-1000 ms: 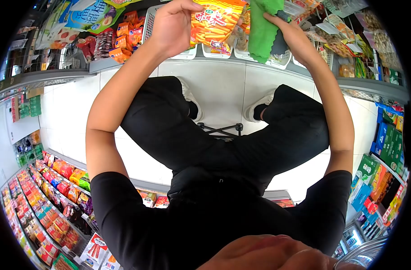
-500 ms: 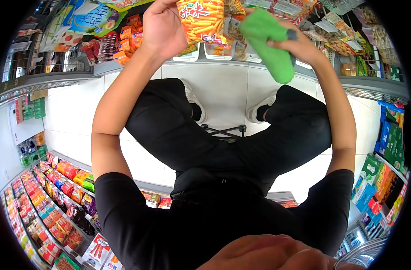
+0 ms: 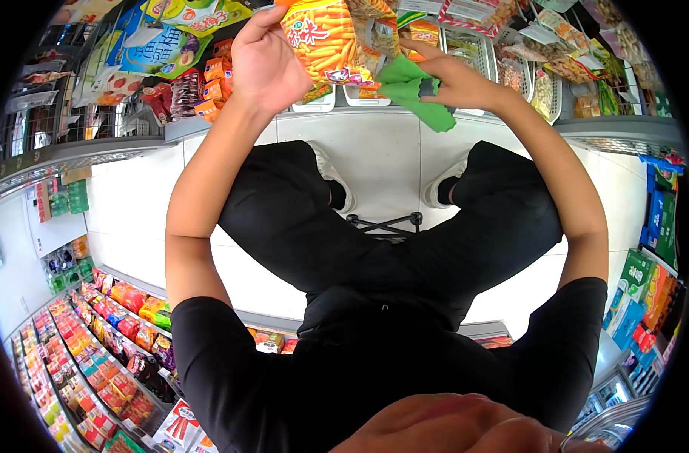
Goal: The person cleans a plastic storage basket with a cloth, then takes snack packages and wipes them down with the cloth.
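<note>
In the head view my left hand (image 3: 269, 64) grips an orange-yellow snack bag (image 3: 325, 41) by its left edge, palm turned up, some fingers out of sight behind the bag. Pictures of yellow sticks and Chinese lettering cover its front. My right hand (image 3: 465, 81) is closed on a bunched green cloth (image 3: 416, 94) with a dark grey patch. This cloth is close beside the bag's lower right corner; whether they touch, I cannot tell. Both hands are over the front of a shelf holding white baskets (image 3: 363, 98) of packets.
A grey shelf edge (image 3: 541, 127) runs across in front of me. Small orange packets (image 3: 214, 87) and a blue-green pouch (image 3: 163, 49) lie left of the bag. My knees straddle a folding stool's black frame (image 3: 382, 223) on the tiled floor. Stocked shelves (image 3: 95, 362) stand behind me at left.
My right hand has moved left with the green cloth, closer to the snack bag, and the cloth looks more crumpled. My left hand keeps hold of the bag. The view has shifted slightly.
</note>
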Action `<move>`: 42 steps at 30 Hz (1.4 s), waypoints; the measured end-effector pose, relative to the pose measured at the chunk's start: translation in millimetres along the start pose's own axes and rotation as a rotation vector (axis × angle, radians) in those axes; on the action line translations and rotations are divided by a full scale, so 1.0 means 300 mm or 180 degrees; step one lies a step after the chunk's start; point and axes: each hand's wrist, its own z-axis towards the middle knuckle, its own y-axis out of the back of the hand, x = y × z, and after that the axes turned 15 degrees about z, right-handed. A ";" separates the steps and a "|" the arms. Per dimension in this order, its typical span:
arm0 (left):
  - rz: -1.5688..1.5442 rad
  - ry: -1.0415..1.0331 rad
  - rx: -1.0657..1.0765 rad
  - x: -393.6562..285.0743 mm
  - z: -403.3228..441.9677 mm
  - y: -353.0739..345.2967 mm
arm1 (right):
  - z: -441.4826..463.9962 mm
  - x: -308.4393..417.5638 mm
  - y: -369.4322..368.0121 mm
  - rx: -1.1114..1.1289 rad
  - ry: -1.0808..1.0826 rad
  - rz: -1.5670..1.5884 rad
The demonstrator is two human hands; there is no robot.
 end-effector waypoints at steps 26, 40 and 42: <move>0.0908 0.0385 0.0224 -0.065 -0.023 0.099 | -0.021 0.095 0.111 0.0214 -0.0547 -0.1104; 0.4931 0.3094 -0.0071 0.067 -0.021 0.304 | -0.067 0.286 0.103 0.1279 -0.1875 -0.2114; 0.5113 0.3414 0.0048 0.105 -0.015 0.330 | -0.064 0.330 0.079 0.1438 -0.1818 -0.1974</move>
